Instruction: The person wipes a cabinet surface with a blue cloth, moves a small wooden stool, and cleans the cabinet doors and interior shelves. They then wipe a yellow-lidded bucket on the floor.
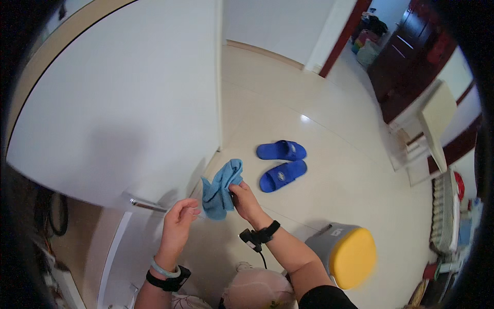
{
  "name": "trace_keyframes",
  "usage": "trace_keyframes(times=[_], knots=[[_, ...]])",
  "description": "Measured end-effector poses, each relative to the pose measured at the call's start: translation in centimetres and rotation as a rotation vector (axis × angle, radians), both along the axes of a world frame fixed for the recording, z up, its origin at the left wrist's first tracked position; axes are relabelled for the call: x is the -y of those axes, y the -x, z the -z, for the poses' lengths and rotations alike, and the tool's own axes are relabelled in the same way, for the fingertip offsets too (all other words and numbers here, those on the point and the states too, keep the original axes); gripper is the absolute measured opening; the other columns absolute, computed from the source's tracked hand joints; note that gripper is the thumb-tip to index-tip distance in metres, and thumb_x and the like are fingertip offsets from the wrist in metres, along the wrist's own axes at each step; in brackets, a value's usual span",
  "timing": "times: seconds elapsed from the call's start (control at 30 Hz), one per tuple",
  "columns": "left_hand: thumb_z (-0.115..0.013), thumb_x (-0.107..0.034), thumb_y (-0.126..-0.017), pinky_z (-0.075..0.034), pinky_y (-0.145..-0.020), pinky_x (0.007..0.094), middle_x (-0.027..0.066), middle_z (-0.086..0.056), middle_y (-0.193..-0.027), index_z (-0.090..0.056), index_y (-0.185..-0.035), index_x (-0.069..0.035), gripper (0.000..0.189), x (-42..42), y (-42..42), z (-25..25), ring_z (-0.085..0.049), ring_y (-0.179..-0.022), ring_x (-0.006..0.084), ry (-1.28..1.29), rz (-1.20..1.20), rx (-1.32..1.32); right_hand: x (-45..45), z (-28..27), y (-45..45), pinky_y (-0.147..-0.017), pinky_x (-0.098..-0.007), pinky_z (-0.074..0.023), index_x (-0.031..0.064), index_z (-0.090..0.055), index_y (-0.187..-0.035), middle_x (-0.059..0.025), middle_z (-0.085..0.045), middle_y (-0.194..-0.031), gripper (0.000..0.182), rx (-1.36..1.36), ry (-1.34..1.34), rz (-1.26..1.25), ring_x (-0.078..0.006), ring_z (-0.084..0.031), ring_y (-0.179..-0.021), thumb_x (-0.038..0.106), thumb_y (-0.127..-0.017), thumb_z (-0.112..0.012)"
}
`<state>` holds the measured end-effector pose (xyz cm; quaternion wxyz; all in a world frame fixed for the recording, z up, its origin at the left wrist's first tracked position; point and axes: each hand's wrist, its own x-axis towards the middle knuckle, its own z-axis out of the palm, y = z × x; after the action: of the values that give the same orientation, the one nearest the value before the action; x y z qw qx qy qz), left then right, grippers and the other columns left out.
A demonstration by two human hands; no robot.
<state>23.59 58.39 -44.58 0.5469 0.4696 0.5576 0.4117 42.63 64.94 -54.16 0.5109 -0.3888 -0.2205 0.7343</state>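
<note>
A blue cloth (222,193) hangs crumpled from my right hand (246,201), pinched between thumb and fingers. To its left, my left hand (180,220) is raised with its fingers apart and slightly curled, holding nothing. That hand is close to the metal handle (148,204) of a large white door panel (154,96); whether it touches the handle is not plain. Both wrists carry black straps with small devices, and a pale bangle is on the left one.
Two blue slippers (281,150) (283,176) lie on the pale tiled floor (343,185). A grey bin with a yellow lid (353,258) stands at the lower right. A cream chair (438,119) and a dark door (413,58) are farther right. An open compartment with cables is at the lower left.
</note>
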Motion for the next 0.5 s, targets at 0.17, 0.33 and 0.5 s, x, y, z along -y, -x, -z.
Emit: trace_keyframes(times=[0.17,0.33,0.5], knots=[[-0.045,-0.008,-0.094,-0.046,-0.080,0.0274,0.0086,-0.060,-0.106,-0.056,-0.113,0.000,0.023,-1.8,-2.4,3.6,-0.059,-0.091,0.0157,0.074,0.141,0.043,4.6,-1.0,-6.3,-0.088,-0.0301,-0.0441,0.0030,-0.049,-0.117,-0.0060,-0.058,-0.108,0.030,0.057,0.010,0.122,-0.0159,-0.056,-0.097,0.013,-0.088,-0.050],[-0.047,-0.012,-0.095,-0.047,-0.078,0.0272,0.0069,-0.060,-0.103,-0.056,-0.110,-0.001,0.021,-2.5,-6.6,6.7,-0.058,-0.090,0.0155,0.211,0.334,0.141,11.4,-4.0,-12.5,-0.088,-0.0288,-0.0438,0.0005,-0.047,-0.124,-0.0052,-0.058,-0.109,0.040,0.273,0.051,0.247,-0.0149,-0.055,-0.097,0.021,-0.090,-0.054],[-0.049,-0.018,-0.095,-0.049,-0.077,0.0289,0.0049,-0.059,-0.103,-0.056,-0.109,-0.002,0.022,-0.5,-8.5,11.3,-0.060,-0.090,0.0166,0.290,0.590,0.054,21.0,-9.4,-19.2,-0.081,-0.0281,-0.0466,0.0007,-0.057,-0.111,-0.0029,-0.062,-0.097,0.029,0.787,0.171,0.456,-0.0121,-0.056,-0.088,0.019,-0.088,-0.059]])
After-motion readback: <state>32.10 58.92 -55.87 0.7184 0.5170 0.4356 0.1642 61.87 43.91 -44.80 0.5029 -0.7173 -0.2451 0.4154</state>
